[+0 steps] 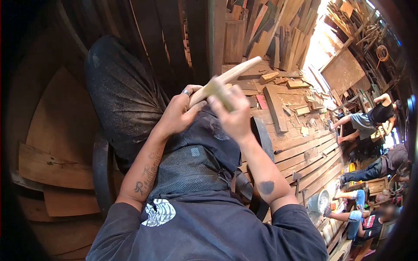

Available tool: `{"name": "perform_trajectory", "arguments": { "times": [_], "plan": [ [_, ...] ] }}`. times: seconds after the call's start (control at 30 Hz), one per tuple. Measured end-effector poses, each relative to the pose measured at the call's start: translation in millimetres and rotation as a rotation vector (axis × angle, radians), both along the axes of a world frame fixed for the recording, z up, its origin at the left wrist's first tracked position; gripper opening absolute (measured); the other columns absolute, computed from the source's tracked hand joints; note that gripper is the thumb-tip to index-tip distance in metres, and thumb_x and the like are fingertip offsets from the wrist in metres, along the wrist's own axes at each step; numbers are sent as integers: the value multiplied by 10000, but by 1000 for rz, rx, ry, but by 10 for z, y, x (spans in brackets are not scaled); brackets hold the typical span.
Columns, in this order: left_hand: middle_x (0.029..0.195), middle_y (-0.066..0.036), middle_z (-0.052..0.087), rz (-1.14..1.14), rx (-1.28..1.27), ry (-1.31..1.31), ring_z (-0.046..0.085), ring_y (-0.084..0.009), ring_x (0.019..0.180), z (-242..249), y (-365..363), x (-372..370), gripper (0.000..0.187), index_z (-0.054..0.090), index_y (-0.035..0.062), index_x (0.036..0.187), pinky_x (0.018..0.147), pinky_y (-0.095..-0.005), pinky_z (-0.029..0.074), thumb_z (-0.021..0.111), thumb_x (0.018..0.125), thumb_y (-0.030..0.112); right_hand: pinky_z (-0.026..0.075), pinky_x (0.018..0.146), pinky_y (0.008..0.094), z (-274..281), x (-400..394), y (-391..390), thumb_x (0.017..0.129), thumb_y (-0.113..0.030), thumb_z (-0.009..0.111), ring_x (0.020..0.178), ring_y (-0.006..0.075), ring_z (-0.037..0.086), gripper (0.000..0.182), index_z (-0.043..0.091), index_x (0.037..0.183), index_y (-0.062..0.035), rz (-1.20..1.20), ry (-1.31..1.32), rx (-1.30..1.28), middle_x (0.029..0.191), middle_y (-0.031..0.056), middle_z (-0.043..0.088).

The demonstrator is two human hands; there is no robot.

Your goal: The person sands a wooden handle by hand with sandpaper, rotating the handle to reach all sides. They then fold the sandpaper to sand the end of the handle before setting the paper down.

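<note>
A long, pale wooden piece [239, 71] slants up to the right above my lap, its narrow end free. My left hand [182, 111], with a ring on one finger, is closed round its lower end. My right hand [233, 111] grips a yellowish-brown strip [221, 92], perhaps sandpaper, that lies across the middle of the wood. That strip and my right fingers are blurred, and the strip hides part of the wood.
Wood offcuts [274, 106] and a hammer-like tool [297, 176] lie on the slatted floor at the right. Beyond are a bucket [323, 201] and several people, one a seated person [372, 224]. Boards [56, 167] stand at the left.
</note>
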State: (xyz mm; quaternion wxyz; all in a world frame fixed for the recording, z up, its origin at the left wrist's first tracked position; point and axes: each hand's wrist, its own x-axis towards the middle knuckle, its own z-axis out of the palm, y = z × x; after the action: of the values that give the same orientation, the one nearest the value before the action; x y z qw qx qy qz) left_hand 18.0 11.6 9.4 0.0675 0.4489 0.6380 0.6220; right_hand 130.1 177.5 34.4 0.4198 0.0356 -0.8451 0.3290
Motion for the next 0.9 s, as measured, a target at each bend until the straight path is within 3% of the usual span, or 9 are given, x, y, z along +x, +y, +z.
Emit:
{"name": "perform_trajectory", "arguments": {
  "times": [0.07, 0.2, 0.3, 0.47, 0.5, 0.6, 0.63, 0.83, 0.9],
  "plan": [
    [934, -153, 738, 8, -148, 8, 689, -140, 852, 107, -49, 28, 399, 611, -24, 1369, 797, -332, 539, 727, 1003, 85, 551, 762, 368, 14, -70, 242, 985, -150, 780, 833, 237, 661, 432, 734, 1404, -57, -89, 57, -146, 935, 125, 675],
    [1051, -71, 704, -25, -250, -30, 627, -93, 947, 165, -93, 33, 421, 598, -38, 1385, 826, -277, 512, 732, 1029, 145, 549, 780, 381, -4, -36, 235, 1027, -117, 703, 847, 246, 657, 387, 735, 1409, -68, -73, 50, -47, 950, 137, 673],
    [1010, -107, 745, -81, -16, 8, 677, -112, 906, 15, -34, 10, 425, 604, -33, 1396, 807, -314, 547, 714, 994, 47, 551, 812, 383, -106, 55, -63, 1039, -87, 659, 883, 265, 674, 361, 742, 1390, -72, 71, -36, -62, 986, 141, 686],
    [1085, -84, 746, -138, -45, -37, 671, -104, 962, -47, -45, -39, 477, 584, -36, 1454, 853, -303, 559, 676, 986, -9, 570, 952, 368, -199, 17, -219, 1044, -68, 671, 1069, 249, 712, 303, 641, 1344, -33, 210, -22, -240, 1192, 137, 711],
    [1095, -84, 745, -146, -21, -62, 672, -104, 974, -53, -35, -29, 492, 579, -35, 1468, 865, -303, 561, 670, 985, -18, 574, 911, 337, -239, -3, -211, 1059, -84, 685, 1052, 186, 691, 273, 564, 1295, -18, 203, -32, -347, 1197, 122, 695],
    [1146, -91, 740, -142, -44, -76, 664, -108, 1036, -11, -49, -10, 534, 561, -18, 1508, 910, -297, 550, 668, 984, -21, 562, 804, 276, -271, -18, -206, 1069, -115, 699, 958, 111, 660, 260, 554, 1260, -15, 229, -13, -661, 1160, 104, 686],
    [1174, -100, 733, -139, -48, -68, 662, -113, 1058, 8, -57, -6, 539, 555, -16, 1514, 927, -301, 548, 667, 986, -23, 519, 705, 220, -185, 43, -210, 1063, -163, 734, 832, 64, 619, 302, 563, 1255, -4, 217, -118, -763, 1116, 78, 683],
    [1319, -129, 679, -166, -26, -92, 660, -147, 1161, -1, -26, -2, 552, 530, -8, 1534, 1029, -342, 545, 654, 998, -49, 490, 673, 235, -193, 61, -111, 1071, -284, 737, 762, 55, 590, 314, 692, 1157, 15, 286, -409, -862, 930, 18, 683],
    [1330, -132, 665, -205, -38, -136, 666, -159, 1178, -12, -19, 2, 553, 530, 0, 1537, 1051, -350, 545, 648, 1000, -62, 493, 693, 244, -142, 68, -166, 1077, -298, 727, 789, 55, 596, 325, 723, 1153, 18, 258, -362, -832, 928, 15, 698]
  ]
}}
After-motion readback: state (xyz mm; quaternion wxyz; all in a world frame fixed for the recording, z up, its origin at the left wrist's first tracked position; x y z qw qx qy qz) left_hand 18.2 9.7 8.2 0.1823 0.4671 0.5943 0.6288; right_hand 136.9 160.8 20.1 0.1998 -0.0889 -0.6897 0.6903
